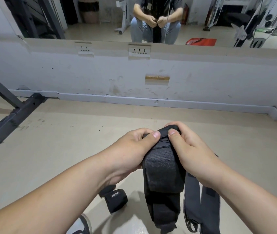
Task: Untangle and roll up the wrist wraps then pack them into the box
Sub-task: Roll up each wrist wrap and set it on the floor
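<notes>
A pale concrete floor [66, 149] ran to a scuffed wall under a mirror [100, 17], with a dark metal frame [16, 112] at the left. Above the floor hung a long black wrist wrap [163, 168], its top end bunched. The left hand [134, 146] and right hand [190, 146] both gripped that end, fingers curled round it and thumbs pressed on top. A rolled wrap [115, 198] lay on the floor below the left forearm.
</notes>
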`<state>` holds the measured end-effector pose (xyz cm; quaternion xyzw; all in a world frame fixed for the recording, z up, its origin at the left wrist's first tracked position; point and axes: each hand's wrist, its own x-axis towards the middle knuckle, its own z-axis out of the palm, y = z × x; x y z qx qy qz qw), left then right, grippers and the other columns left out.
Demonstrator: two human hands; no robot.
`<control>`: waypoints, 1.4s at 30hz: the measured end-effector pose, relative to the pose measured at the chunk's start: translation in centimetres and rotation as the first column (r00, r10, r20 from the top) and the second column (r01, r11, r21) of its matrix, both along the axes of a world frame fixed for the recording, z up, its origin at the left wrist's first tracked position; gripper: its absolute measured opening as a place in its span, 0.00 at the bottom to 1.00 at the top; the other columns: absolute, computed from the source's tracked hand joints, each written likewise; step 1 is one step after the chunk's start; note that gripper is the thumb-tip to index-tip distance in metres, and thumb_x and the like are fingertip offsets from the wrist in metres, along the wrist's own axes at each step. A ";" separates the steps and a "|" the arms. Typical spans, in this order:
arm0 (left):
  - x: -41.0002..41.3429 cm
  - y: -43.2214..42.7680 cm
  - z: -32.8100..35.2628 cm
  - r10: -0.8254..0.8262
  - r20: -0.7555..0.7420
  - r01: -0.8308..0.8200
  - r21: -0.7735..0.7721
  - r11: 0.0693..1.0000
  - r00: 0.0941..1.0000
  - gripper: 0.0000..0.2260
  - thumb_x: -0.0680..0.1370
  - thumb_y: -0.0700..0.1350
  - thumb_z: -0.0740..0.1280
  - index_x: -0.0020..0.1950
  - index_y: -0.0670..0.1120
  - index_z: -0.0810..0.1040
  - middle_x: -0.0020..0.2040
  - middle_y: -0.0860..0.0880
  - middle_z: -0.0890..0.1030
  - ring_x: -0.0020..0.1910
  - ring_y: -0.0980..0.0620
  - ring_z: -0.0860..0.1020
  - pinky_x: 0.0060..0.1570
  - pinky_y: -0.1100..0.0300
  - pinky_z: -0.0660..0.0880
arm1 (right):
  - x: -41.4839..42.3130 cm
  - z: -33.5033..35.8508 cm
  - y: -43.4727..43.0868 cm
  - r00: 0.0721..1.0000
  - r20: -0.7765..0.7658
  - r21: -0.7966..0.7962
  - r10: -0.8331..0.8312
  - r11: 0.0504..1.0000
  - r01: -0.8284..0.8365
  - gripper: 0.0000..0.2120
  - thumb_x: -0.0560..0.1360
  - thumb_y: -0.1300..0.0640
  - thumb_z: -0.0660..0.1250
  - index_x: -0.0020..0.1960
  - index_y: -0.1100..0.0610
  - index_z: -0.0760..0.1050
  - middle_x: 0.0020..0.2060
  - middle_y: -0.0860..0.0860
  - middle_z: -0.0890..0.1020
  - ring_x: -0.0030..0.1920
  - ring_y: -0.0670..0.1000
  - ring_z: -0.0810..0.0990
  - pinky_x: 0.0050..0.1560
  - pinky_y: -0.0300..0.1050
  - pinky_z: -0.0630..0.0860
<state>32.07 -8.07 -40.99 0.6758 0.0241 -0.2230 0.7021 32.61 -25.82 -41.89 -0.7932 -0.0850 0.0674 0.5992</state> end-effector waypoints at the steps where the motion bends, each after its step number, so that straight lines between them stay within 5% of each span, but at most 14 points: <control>1: 0.0 0.0 0.0 0.014 0.011 -0.014 -0.006 1.000 1.000 0.10 0.87 0.49 0.63 0.55 0.46 0.81 0.45 0.45 0.81 0.43 0.47 0.77 0.46 0.54 0.75 | 0.0 -0.1 -0.1 1.000 -0.004 0.006 0.020 1.000 -0.020 0.11 0.82 0.44 0.57 0.55 0.45 0.77 0.49 0.57 0.84 0.51 0.59 0.83 0.57 0.65 0.79; 3: -0.2 0.0 0.0 0.051 0.039 -0.050 -0.026 0.998 0.998 0.08 0.87 0.44 0.63 0.58 0.44 0.81 0.45 0.46 0.84 0.41 0.50 0.81 0.41 0.59 0.77 | 0.0 -0.4 -0.3 0.999 -0.012 -0.013 0.048 0.999 -0.048 0.10 0.87 0.49 0.56 0.57 0.44 0.76 0.43 0.51 0.83 0.43 0.47 0.80 0.44 0.48 0.78; 6: -0.5 -0.4 -0.4 0.103 0.089 -0.100 -0.036 0.994 0.991 0.09 0.86 0.40 0.63 0.64 0.47 0.81 0.52 0.43 0.87 0.46 0.47 0.85 0.49 0.54 0.82 | 0.0 -0.2 -0.1 0.996 -0.067 0.007 0.053 0.999 -0.053 0.14 0.88 0.56 0.53 0.60 0.42 0.75 0.35 0.37 0.79 0.33 0.37 0.75 0.33 0.30 0.70; 8: -0.4 -0.4 -0.5 0.130 0.142 -0.127 -0.026 0.992 0.981 0.11 0.86 0.39 0.64 0.65 0.49 0.81 0.55 0.42 0.87 0.51 0.44 0.86 0.55 0.50 0.82 | 0.0 0.3 0.2 0.994 -0.093 0.050 0.056 0.997 -0.052 0.15 0.87 0.54 0.54 0.61 0.39 0.75 0.39 0.40 0.81 0.34 0.40 0.75 0.32 0.33 0.69; 11: -0.1 0.1 -0.3 0.127 0.279 -0.136 0.011 0.991 0.952 0.13 0.85 0.37 0.64 0.64 0.50 0.83 0.55 0.45 0.88 0.55 0.44 0.87 0.58 0.49 0.83 | -0.5 1.0 0.8 0.988 -0.126 0.152 0.085 0.986 -0.065 0.10 0.84 0.37 0.58 0.61 0.32 0.75 0.49 0.56 0.82 0.37 0.49 0.73 0.31 0.43 0.67; 13: -0.3 0.2 -0.2 0.108 0.362 -0.136 0.054 0.989 0.926 0.14 0.85 0.36 0.65 0.63 0.51 0.84 0.55 0.50 0.88 0.56 0.50 0.86 0.58 0.56 0.82 | -0.7 0.9 1.1 0.992 -0.122 0.171 0.043 0.985 -0.022 0.15 0.81 0.32 0.54 0.61 0.31 0.76 0.48 0.51 0.84 0.35 0.46 0.75 0.29 0.40 0.68; 16: -0.5 0.2 0.0 0.089 0.389 -0.120 0.055 0.991 0.917 0.15 0.84 0.35 0.66 0.63 0.52 0.84 0.55 0.54 0.88 0.56 0.57 0.85 0.56 0.64 0.80 | -0.6 0.5 1.2 0.998 -0.053 0.170 -0.031 0.985 0.039 0.14 0.86 0.43 0.54 0.62 0.38 0.77 0.51 0.40 0.85 0.44 0.37 0.82 0.39 0.34 0.76; 20: -0.2 0.2 0.3 0.086 0.239 -0.080 -0.033 0.996 0.967 0.14 0.84 0.36 0.66 0.62 0.53 0.84 0.56 0.47 0.87 0.53 0.53 0.85 0.54 0.60 0.80 | -0.5 0.0 1.5 0.997 0.029 0.120 -0.068 0.991 0.064 0.13 0.88 0.53 0.54 0.63 0.40 0.76 0.57 0.39 0.84 0.62 0.41 0.81 0.63 0.43 0.76; 23: -0.1 -0.3 0.5 0.125 0.026 -0.116 -0.213 0.970 0.992 0.14 0.83 0.35 0.65 0.63 0.50 0.82 0.56 0.41 0.86 0.52 0.47 0.84 0.58 0.50 0.78 | -0.5 0.1 1.5 0.988 0.141 -0.005 -0.063 0.998 0.064 0.13 0.88 0.53 0.54 0.64 0.41 0.73 0.54 0.38 0.83 0.58 0.41 0.81 0.62 0.46 0.77; 26: 0.1 -0.5 0.6 0.114 -0.151 -0.162 -0.362 0.918 0.982 0.16 0.82 0.36 0.66 0.70 0.41 0.78 0.65 0.37 0.83 0.64 0.40 0.83 0.68 0.45 0.77 | -0.3 0.5 1.0 0.975 0.216 -0.037 -0.047 0.998 0.056 0.12 0.88 0.53 0.53 0.62 0.38 0.71 0.50 0.44 0.83 0.49 0.55 0.82 0.56 0.60 0.79; 30: 0.2 -0.4 1.2 -0.081 -0.179 0.000 -0.415 0.910 0.980 0.19 0.86 0.53 0.60 0.67 0.43 0.83 0.66 0.38 0.83 0.67 0.40 0.81 0.73 0.40 0.72 | -0.2 0.9 0.2 0.965 0.261 -0.071 0.007 0.997 0.012 0.14 0.88 0.54 0.53 0.60 0.35 0.70 0.48 0.53 0.80 0.48 0.63 0.78 0.53 0.60 0.76; 33: 0.3 -0.7 0.9 -0.013 -0.124 -0.021 -0.272 0.962 0.992 0.25 0.86 0.61 0.57 0.68 0.45 0.81 0.62 0.42 0.86 0.64 0.44 0.83 0.72 0.43 0.73 | -0.5 0.8 0.1 0.956 0.279 -0.132 0.087 0.990 -0.052 0.14 0.87 0.56 0.54 0.61 0.37 0.69 0.53 0.47 0.79 0.55 0.49 0.79 0.57 0.43 0.75; 36: 0.5 -0.7 0.4 0.094 -0.050 -0.103 -0.204 0.974 0.994 0.22 0.86 0.56 0.62 0.69 0.40 0.78 0.61 0.37 0.85 0.61 0.40 0.84 0.67 0.44 0.77 | -0.6 0.9 0.3 0.950 0.287 -0.174 0.120 0.982 -0.072 0.13 0.87 0.59 0.54 0.61 0.41 0.69 0.58 0.45 0.77 0.63 0.44 0.76 0.62 0.31 0.68; 42: 0.2 -0.6 0.7 0.180 0.064 -0.166 -0.175 0.970 0.982 0.11 0.86 0.47 0.65 0.65 0.43 0.77 0.58 0.37 0.86 0.54 0.41 0.86 0.60 0.44 0.80 | -0.3 1.3 0.4 0.999 0.019 0.106 0.046 0.993 -0.048 0.14 0.83 0.38 0.58 0.67 0.28 0.67 0.56 0.36 0.80 0.60 0.37 0.79 0.63 0.39 0.73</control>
